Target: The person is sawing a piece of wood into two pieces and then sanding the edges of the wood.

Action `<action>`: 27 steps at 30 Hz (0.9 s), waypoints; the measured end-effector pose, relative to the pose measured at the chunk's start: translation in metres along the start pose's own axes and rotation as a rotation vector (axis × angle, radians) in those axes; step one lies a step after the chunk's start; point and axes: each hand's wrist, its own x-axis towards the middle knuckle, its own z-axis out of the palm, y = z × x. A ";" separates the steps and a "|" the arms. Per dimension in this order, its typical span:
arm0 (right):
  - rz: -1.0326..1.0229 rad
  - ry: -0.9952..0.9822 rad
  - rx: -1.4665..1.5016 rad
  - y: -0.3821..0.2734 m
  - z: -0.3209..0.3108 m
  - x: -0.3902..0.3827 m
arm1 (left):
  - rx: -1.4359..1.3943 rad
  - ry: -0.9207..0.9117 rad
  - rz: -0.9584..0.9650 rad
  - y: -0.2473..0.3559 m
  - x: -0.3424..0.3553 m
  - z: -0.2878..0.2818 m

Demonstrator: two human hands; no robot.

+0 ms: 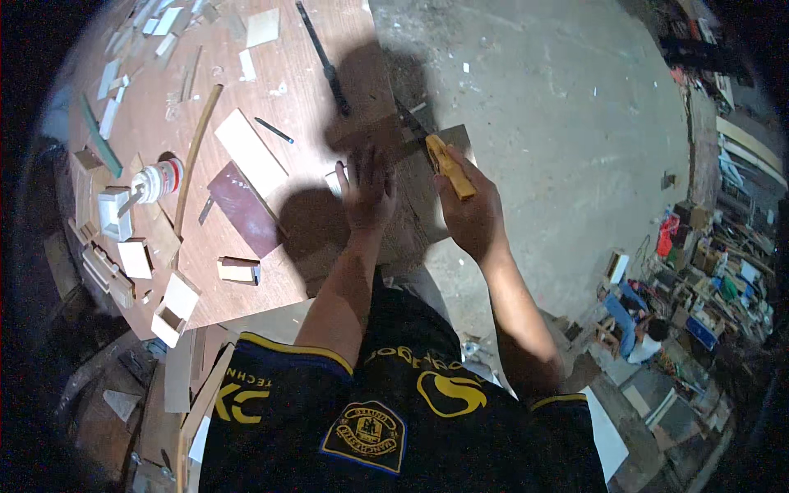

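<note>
My left hand [366,185] lies with fingers stretched out on shadowed wood at the right edge of the worktable, beside a small pale piece [334,186]; what lies beneath the fingers is unclear. My right hand [472,209] grips the yellow wooden handle [450,168] of a hand saw, its dark blade [411,120] angled up and left over the edge beside a dark board [456,141]. Left of my hands are a white board [246,148], a maroon board [242,209], a dark pencil [274,130] and a long black tool [327,66].
The worktable [288,287] holds several wood scraps, small pale boxes [175,306], a curved stick [197,140] and a white tub [156,181]. Grey floor [559,148] lies to the right. A person [645,341] is at the lower right among piled timber and clutter [715,271].
</note>
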 end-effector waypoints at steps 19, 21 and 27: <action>-0.127 -0.001 0.030 0.005 -0.004 -0.016 | 0.324 0.267 -0.153 0.010 0.012 0.035; -0.230 0.011 -0.021 -0.002 -0.017 -0.029 | 0.341 0.286 -0.126 0.009 0.017 0.045; 0.256 -0.167 0.083 -0.033 -0.053 -0.057 | 0.372 0.227 -0.158 0.024 0.017 0.022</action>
